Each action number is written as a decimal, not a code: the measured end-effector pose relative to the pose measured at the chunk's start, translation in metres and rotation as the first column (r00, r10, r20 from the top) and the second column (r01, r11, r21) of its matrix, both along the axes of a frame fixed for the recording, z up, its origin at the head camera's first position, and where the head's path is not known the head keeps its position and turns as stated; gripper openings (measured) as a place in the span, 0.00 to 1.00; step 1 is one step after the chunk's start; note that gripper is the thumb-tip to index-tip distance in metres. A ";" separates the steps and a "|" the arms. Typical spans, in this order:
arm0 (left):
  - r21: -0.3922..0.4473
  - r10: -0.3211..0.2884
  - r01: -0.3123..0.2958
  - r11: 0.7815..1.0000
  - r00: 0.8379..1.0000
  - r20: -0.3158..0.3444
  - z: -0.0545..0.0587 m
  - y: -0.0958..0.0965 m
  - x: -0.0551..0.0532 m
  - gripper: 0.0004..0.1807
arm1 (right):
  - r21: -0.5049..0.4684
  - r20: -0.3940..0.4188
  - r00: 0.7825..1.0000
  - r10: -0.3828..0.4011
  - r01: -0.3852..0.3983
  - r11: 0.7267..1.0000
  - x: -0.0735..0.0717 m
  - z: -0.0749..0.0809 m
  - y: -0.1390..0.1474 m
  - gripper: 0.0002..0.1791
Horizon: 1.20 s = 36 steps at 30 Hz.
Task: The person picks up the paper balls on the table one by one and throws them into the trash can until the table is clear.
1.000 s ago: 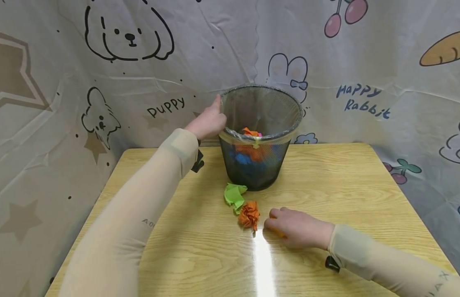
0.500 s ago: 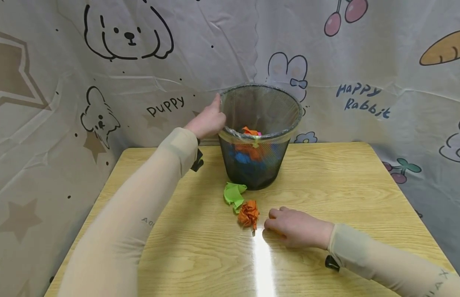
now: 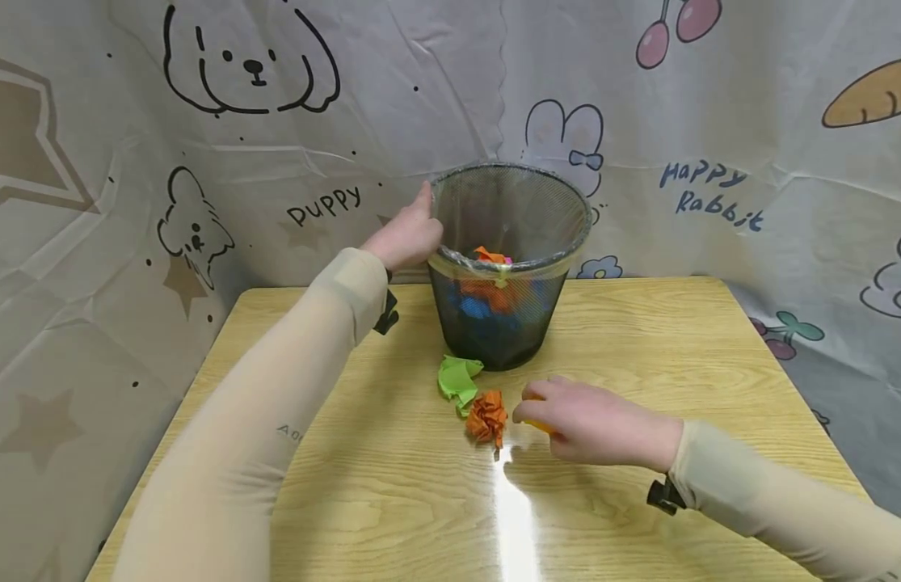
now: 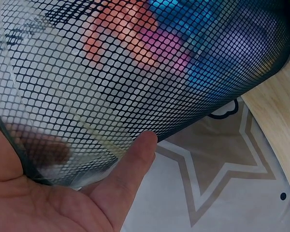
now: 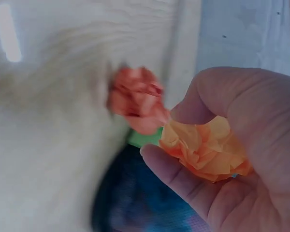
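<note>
My left hand (image 3: 410, 234) grips the left rim of a black mesh wastebasket (image 3: 486, 339). In the left wrist view the thumb (image 4: 135, 164) lies along the outside, and a fingertip shows blurred through the mesh. My right hand (image 3: 595, 420) holds a yellow-orange crumpled paper ball (image 5: 208, 150) just above the table. The right wrist view shows the ball between thumb and fingers. Left of that hand lies a darker orange crumpled paper ball (image 3: 486, 418). Beside it, close to the basket's foot, is a green crumpled paper (image 3: 459, 380).
Orange, blue and pink crumpled papers (image 3: 494, 295) lie inside the basket, which has a clear liner folded over its rim. The wooden table (image 3: 661, 347) ends at the back against a printed curtain (image 3: 392, 97).
My right hand has lifted off the table with the yellow-orange paper ball and shifted slightly away from me. The left hand and basket stay as they were.
</note>
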<state>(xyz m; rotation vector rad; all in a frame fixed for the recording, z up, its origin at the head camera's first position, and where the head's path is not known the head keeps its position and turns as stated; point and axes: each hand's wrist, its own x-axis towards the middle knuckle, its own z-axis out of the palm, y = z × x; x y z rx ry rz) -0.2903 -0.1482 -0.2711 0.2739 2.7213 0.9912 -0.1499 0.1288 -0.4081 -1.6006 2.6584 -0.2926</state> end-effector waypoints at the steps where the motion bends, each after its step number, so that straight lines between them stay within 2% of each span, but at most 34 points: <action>1: -0.004 -0.002 0.002 1.000 1.000 -0.005 0.000 0.000 0.000 0.43 | -0.011 -0.008 1.000 0.004 -0.004 1.000 0.000 0.006 0.000 0.27; 12: 0.010 -0.008 0.008 1.000 1.000 -0.014 0.002 -0.001 0.004 0.43 | -0.116 -0.025 0.999 0.038 -0.041 0.992 -0.005 0.070 -0.001 0.29; 16: 0.010 -0.012 0.012 1.000 1.000 -0.013 0.002 -0.001 0.005 0.43 | -0.151 -0.034 0.999 0.027 -0.032 0.988 -0.008 0.092 0.001 0.28; 26: -0.029 -0.004 0.003 1.000 1.000 -0.011 0.002 -0.001 0.001 0.42 | -0.263 -0.080 0.997 0.005 -0.026 0.964 -0.026 0.137 0.006 0.28; 31: -0.018 0.000 0.000 1.000 1.000 -0.002 0.002 -0.001 0.000 0.42 | -0.299 -0.036 0.995 -0.095 0.080 0.951 -0.039 0.156 0.010 0.29; 36: -0.012 0.000 0.000 1.000 1.000 0.000 0.001 -0.001 -0.001 0.42 | -0.317 0.042 0.975 -0.216 0.218 0.923 -0.055 0.170 0.012 0.30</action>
